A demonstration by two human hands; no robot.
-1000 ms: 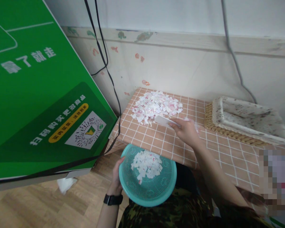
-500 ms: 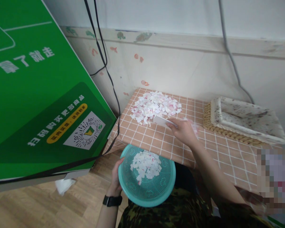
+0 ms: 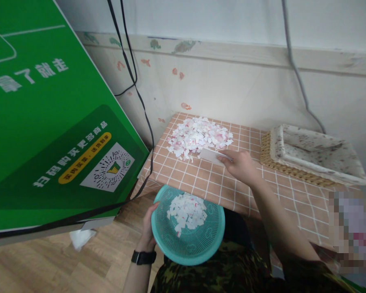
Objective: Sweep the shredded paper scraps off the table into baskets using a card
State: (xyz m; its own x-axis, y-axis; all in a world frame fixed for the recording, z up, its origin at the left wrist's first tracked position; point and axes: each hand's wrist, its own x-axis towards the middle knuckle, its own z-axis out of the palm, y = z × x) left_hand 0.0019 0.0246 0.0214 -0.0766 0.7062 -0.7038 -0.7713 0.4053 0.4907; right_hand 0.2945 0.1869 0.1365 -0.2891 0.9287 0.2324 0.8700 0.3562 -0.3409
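My left hand (image 3: pixel 149 223) grips the left rim of a round teal plastic colander (image 3: pixel 187 250), held below the table's front edge. Torn white paper scraps (image 3: pixel 187 212) lie in it, a few with red marks. On the table, my right hand (image 3: pixel 239 167) is closed round a flat white card (image 3: pixel 211 155), its long side low over the tablecloth. The card's far end is close to the near right side of a pile of white and pinkish paper scraps (image 3: pixel 199 136).
A wicker basket (image 3: pixel 266 150) with a patterned cloth liner stands at the table's right. The checked brown tablecloth (image 3: pixel 195 177) covers the table. A green printed panel (image 3: pixel 79 122) and black cables (image 3: pixel 144 110) are on the left. White plastic (image 3: pixel 81 238) lies on the floor.
My right hand and the card have shifted slightly to the right, off the pile's edge. The pinkish scraps seen beside that hand earlier no longer show. The colander has hardly moved.
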